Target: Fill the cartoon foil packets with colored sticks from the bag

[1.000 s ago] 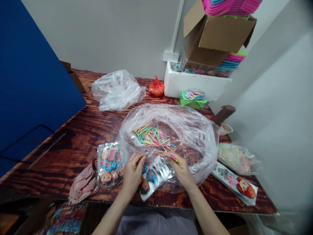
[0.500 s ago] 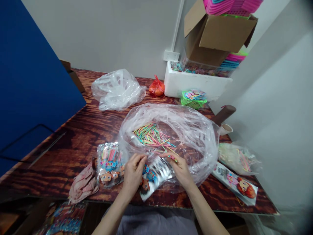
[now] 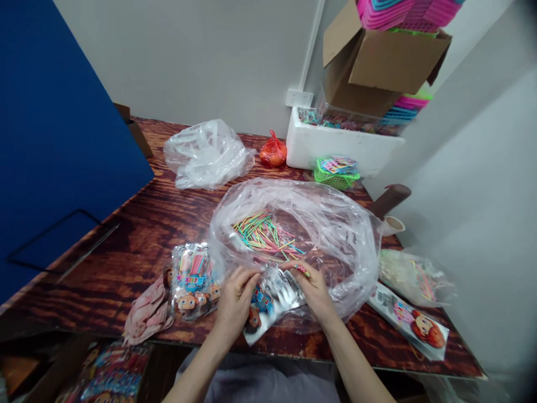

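Observation:
My left hand (image 3: 235,300) and my right hand (image 3: 312,291) are both closed on a shiny cartoon-printed packet (image 3: 272,296) at the table's front edge. The right fingers also pinch a few coloured sticks at the packet's mouth. Just beyond the hands lies a large clear plastic bag (image 3: 335,224) holding a heap of thin coloured sticks (image 3: 262,234). A pile of filled cartoon packets (image 3: 191,280) lies left of my left hand.
A pink cloth (image 3: 146,310) lies at the front left. Another packet (image 3: 413,322) and a small bag of sticks (image 3: 413,274) lie right. Farther back are a crumpled clear bag (image 3: 207,154), an orange bag (image 3: 272,152), a green basket (image 3: 335,170), a white foam box (image 3: 335,143) and a cardboard box (image 3: 386,61).
The view has shifted slightly; both hands stay on the packet at the front edge, with the fingers working at its mouth.

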Motion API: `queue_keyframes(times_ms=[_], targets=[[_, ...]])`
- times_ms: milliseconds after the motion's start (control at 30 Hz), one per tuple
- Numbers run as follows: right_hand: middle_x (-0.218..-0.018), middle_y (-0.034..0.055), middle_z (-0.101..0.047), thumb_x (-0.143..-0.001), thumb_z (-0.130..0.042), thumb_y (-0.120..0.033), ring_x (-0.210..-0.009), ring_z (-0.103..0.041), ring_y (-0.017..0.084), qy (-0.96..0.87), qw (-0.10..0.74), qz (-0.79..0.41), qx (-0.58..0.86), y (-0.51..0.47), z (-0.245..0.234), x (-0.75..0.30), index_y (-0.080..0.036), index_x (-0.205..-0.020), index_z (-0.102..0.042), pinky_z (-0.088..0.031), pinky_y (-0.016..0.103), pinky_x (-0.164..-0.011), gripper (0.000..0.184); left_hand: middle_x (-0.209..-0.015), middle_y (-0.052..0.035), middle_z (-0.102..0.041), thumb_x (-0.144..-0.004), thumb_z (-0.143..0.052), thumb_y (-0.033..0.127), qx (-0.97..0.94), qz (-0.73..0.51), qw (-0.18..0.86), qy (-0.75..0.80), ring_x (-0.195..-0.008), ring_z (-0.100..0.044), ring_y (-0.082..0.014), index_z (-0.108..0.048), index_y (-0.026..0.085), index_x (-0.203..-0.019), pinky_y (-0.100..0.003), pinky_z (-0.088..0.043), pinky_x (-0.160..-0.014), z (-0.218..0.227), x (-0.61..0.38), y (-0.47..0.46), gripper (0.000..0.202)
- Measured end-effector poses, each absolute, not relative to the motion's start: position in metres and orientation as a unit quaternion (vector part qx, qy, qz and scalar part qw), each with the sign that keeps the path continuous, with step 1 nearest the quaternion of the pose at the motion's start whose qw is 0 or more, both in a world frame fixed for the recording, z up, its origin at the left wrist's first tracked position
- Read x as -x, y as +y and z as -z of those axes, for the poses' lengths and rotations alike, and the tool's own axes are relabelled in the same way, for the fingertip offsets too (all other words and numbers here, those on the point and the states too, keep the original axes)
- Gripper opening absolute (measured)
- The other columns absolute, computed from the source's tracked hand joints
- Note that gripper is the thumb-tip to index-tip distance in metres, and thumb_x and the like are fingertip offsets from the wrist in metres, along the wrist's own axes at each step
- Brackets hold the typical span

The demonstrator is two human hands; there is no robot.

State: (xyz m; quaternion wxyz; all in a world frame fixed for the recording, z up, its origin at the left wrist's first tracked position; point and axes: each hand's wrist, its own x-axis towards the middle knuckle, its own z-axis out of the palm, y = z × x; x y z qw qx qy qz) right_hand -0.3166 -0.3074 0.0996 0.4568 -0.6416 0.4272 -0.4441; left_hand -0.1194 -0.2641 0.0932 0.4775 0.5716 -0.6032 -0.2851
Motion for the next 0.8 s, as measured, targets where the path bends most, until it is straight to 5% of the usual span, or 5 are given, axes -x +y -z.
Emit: queue_keyframes(times_ms=[800], targets=[[-0.103,0.005,-0.073,-0.091,-0.059,-0.038,-0.103,-0.063,0.023,0.413,0.481,0.449,0.63,-0.315,-0.107,0.304,-0.023,-0.098,-0.073,-0.044,0.035,-0.094,0.022,-0.085,-0.0038,-0.062,-0.096,-0.048,0.033,-0.561,0.332,0.473,-0.593,-0.084,-0.059,-0.0179,-0.069,0.019,-0.09,-0.027,-0.042,-0.075,-0.09,0.117,-0.257,0.026]])
